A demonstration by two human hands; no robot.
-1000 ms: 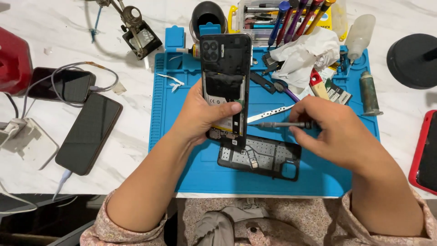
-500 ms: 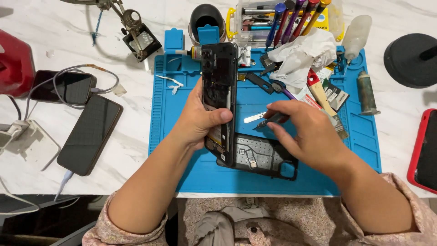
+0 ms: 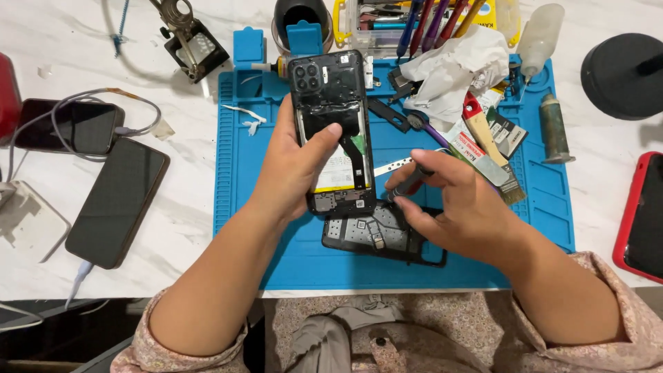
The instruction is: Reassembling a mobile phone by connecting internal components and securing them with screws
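My left hand (image 3: pixel 293 169) holds an opened black smartphone (image 3: pixel 333 103) upright over the blue work mat (image 3: pixel 539 207), thumb pressed on its exposed inside by the battery. My right hand (image 3: pixel 459 207) pinches a slim dark tool (image 3: pixel 407 183) with its tip near the phone's lower right edge. Under the right hand, a removed black inner cover plate (image 3: pixel 369 235) lies flat on the mat. A thin metal pry strip (image 3: pixel 390 166) lies just right of the phone.
Two dark phones (image 3: pixel 117 200) and cables lie on the white table at left. A crumpled tissue (image 3: pixel 456 65), brush (image 3: pixel 487 148), small bottles and a tool tray sit at the back right. A red-cased phone (image 3: pixel 646 214) lies at the right edge.
The phone has turned from edge-on to show its open back. My right hand moved left and down toward the phone's lower edge with the tool.
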